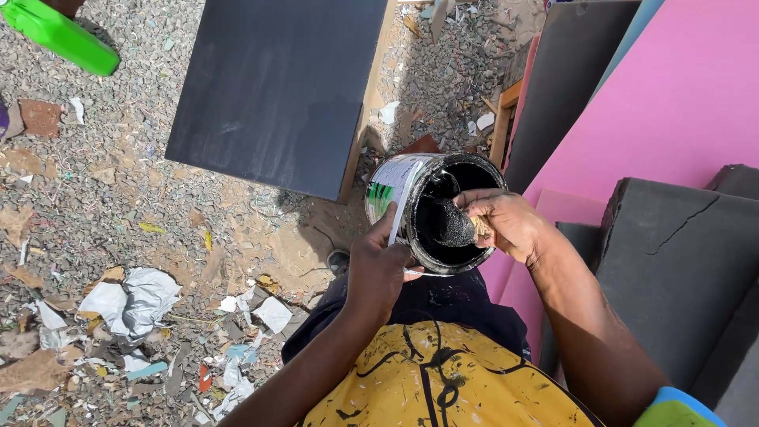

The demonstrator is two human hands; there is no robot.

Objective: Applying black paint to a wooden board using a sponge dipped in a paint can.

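At frame centre, a tin (pixel 433 212) is gripped tilted by the left hand (pixel 379 265) so a sponge (pixel 456 225), pinched in the right hand (pixel 506 225), reaches black paint.

Outdoor painting yard — littered gravel ground (pixel 118 205), black-painted board (pixel 277 87), pink panels (pixel 672 103) propped nearby.

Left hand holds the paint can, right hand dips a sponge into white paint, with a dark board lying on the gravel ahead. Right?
Not quite. The head view shows black paint in the can, not white. The left hand does hold it, the right hand dips the sponge, and the board lies on the gravel.
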